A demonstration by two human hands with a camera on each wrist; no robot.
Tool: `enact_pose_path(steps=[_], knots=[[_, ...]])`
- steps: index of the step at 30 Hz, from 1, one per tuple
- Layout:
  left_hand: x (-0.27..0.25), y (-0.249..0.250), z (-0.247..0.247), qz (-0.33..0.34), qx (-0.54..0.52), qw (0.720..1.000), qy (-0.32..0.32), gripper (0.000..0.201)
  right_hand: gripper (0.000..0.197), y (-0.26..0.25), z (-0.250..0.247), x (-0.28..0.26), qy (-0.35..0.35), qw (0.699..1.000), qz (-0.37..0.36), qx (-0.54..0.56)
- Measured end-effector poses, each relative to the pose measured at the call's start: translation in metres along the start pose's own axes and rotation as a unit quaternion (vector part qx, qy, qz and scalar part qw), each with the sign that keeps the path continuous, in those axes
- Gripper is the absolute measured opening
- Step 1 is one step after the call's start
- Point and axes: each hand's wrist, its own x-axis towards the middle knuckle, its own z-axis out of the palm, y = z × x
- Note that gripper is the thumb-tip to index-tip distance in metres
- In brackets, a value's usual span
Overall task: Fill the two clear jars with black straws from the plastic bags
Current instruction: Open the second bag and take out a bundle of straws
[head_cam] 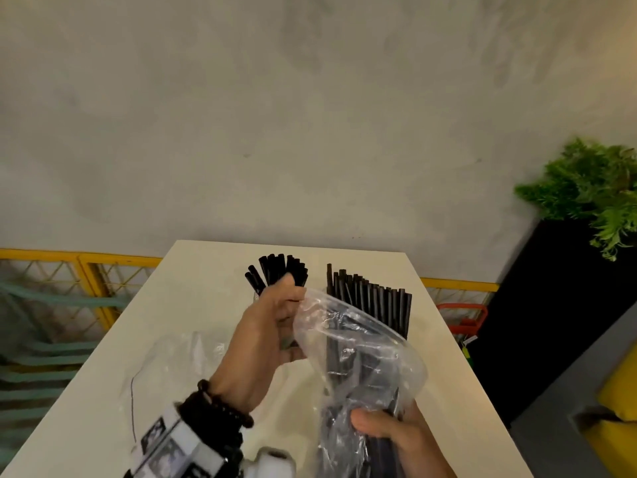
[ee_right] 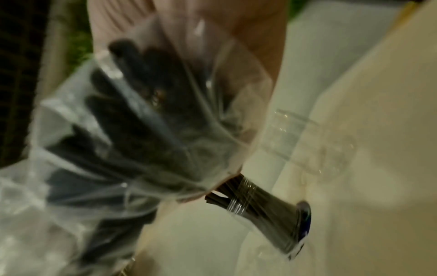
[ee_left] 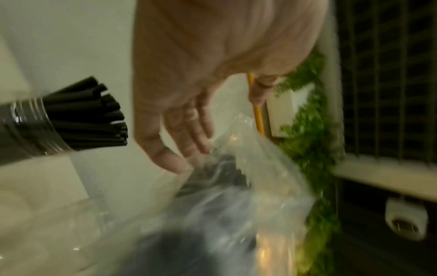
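On the white table [head_cam: 179, 298] stands a clear jar [ee_left: 35, 127] packed with black straws [head_cam: 275, 269]. My right hand [head_cam: 389, 432] grips the lower part of a clear plastic bag [head_cam: 362, 360] that holds a bundle of black straws [head_cam: 372, 301], whose tips stand up at the bag's open mouth. My left hand [head_cam: 269, 326] is in front of the filled jar. Its fingertips [ee_left: 175, 164] touch the bag's rim, with the thumb held apart. In the right wrist view a second clear jar [ee_right: 307, 142] shows faintly beyond the bag and looks empty.
A limp plastic bag [head_cam: 179, 357] lies on the table's left part. The table ends against a grey wall. A yellow railing [head_cam: 86, 263] runs on the left, and a black planter [head_cam: 551, 305] with a green plant [head_cam: 593, 188] stands on the right.
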Motion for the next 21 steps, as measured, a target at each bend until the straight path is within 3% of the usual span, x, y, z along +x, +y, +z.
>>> enact_pose_path(steps=[2, 4, 5, 10, 11, 14, 16, 18, 21], knots=[[0.005, 0.009, -0.005, -0.019, 0.062, 0.998, 0.001, 0.045, 0.075, -0.002, 0.004, -0.001, 0.037, 0.999, -0.034, -0.018], [0.007, 0.011, -0.009, -0.012, 0.108, 0.994, 0.011, 0.024, 0.062, -0.002, 0.005, -0.004, 0.039, 0.996, -0.068, -0.031], [0.008, 0.01, -0.012, -0.018, 0.092, 0.996, 0.014, 0.017, 0.059, -0.005, 0.005, -0.006, 0.031, 0.996, -0.073, -0.05], [0.01, 0.006, -0.016, -0.141, -0.092, 0.986, -0.003, 0.023, 0.057, -0.01, 0.002, -0.012, 0.035, 0.989, -0.078, -0.118], [0.009, 0.005, -0.016, -0.141, -0.048, 0.989, -0.015, 0.025, 0.062, -0.01, 0.0, -0.012, 0.035, 0.99, -0.083, -0.109], [-0.003, -0.013, -0.014, -0.029, 0.19, 0.981, -0.024, 0.033, 0.077, -0.002, -0.001, -0.007, 0.061, 0.993, -0.075, -0.066], [-0.011, -0.028, -0.008, 0.095, 0.322, 0.942, 0.013, 0.028, 0.077, 0.005, 0.0, -0.002, 0.061, 0.996, -0.069, 0.001], [-0.021, -0.041, -0.003, 0.181, 0.337, 0.924, 0.026, 0.027, 0.073, 0.007, 0.006, 0.0, 0.057, 0.996, -0.074, 0.015], [-0.03, -0.046, 0.007, 0.193, 0.211, 0.958, 0.037, 0.015, 0.06, 0.008, 0.008, 0.002, 0.073, 0.993, -0.087, -0.01]])
